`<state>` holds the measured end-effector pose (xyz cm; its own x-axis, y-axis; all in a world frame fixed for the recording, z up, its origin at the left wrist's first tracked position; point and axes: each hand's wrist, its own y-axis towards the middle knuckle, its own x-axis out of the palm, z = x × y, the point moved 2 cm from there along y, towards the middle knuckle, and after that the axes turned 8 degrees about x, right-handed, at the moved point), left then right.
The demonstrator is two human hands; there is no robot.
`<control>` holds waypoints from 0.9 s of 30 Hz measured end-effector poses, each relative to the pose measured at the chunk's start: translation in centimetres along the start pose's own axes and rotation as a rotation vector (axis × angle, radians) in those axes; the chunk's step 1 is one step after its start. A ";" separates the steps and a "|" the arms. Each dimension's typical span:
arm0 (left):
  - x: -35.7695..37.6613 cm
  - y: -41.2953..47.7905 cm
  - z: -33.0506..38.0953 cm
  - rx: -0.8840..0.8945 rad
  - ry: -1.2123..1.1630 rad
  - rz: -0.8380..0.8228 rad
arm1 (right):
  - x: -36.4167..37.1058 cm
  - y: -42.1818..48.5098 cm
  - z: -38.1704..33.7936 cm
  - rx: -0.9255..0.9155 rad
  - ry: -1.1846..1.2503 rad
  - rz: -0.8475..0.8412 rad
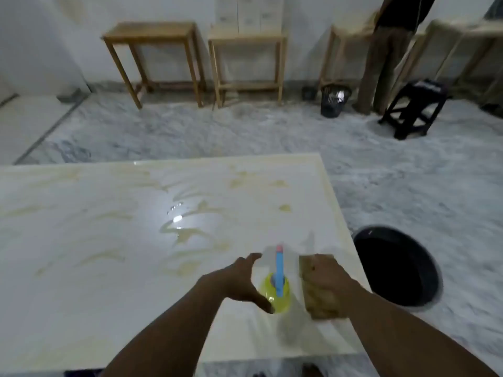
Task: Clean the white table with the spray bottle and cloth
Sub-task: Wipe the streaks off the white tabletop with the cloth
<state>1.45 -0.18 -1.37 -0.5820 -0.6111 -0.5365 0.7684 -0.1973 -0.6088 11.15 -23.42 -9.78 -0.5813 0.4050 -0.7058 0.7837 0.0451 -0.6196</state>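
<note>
The white table (95, 240) fills the lower left and carries yellowish smears and a wet patch near its middle. A yellow spray bottle (276, 293) with a blue trigger head stands near the table's front right part. My left hand (242, 281) is spread open just left of the bottle, thumb close to its yellow body, without closing around it. My right hand (329, 284) holds a tan cloth (317, 297) to the right of the bottle. The picture is blurred by motion.
A black round bin (397, 268) stands on the floor beside the table's right edge. Wooden tables (152, 36) line the far wall. A small black basket (333, 100), a dark stool (416, 107) and a standing person (386, 50) are at the back right.
</note>
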 end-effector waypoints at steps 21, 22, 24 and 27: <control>-1.8 1.8 6.3 0.245 -0.794 0.544 | -5.9 -4.4 3.4 0.034 1.414 -0.269; -2.2 1.5 6.8 0.255 -0.713 0.524 | -6.6 -5.3 3.0 0.011 1.554 -0.298; -2.8 0.7 7.4 0.288 -0.501 0.502 | -7.4 -6.2 1.9 -0.051 1.789 -0.391; -2.9 0.1 7.9 0.364 -0.208 0.454 | -7.4 -6.2 -0.2 -0.090 1.822 -0.514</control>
<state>5.30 -4.52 4.72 -0.1398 -0.8251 -0.5474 0.9901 -0.1093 -0.0881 10.61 -26.53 -0.66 0.1308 0.6742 0.7269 0.6764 0.4754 -0.5626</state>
